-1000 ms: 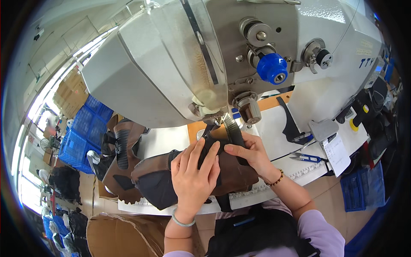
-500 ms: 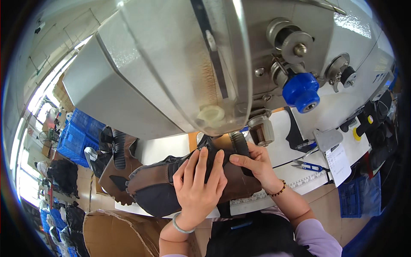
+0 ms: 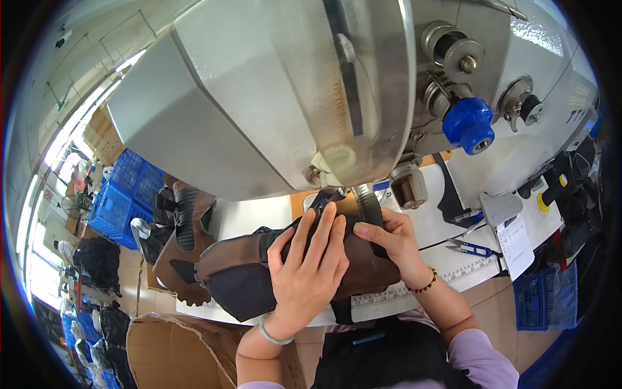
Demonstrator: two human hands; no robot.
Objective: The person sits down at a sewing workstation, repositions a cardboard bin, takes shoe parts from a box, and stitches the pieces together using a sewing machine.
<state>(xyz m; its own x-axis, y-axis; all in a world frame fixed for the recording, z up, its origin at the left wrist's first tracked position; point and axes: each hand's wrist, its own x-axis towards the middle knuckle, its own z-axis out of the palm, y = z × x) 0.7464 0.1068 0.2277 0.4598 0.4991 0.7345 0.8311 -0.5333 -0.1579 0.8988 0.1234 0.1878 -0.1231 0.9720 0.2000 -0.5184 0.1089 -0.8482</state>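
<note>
Under the head of a large grey sewing machine lies a brown-and-black sewn piece, bulky and folded, with a ribbed dark strip near the needle area. My left hand rests on top of it, palm down, fingers stretched toward the presser foot. At the piece's right side my right hand pinches the material, thumb on top and fingers partly hidden behind the ribbed strip. The needle itself cannot be made out.
Similar brown-and-black pieces lie at the table's left. To the right are blue-handled thread snips, a paper slip and a ruler strip along the front edge. A cardboard box stands below left; a blue crate sits right.
The view has shifted slightly, so the machine appears farther right. My left fingertips have moved up and right over the piece, while my right hand keeps its pinch.
</note>
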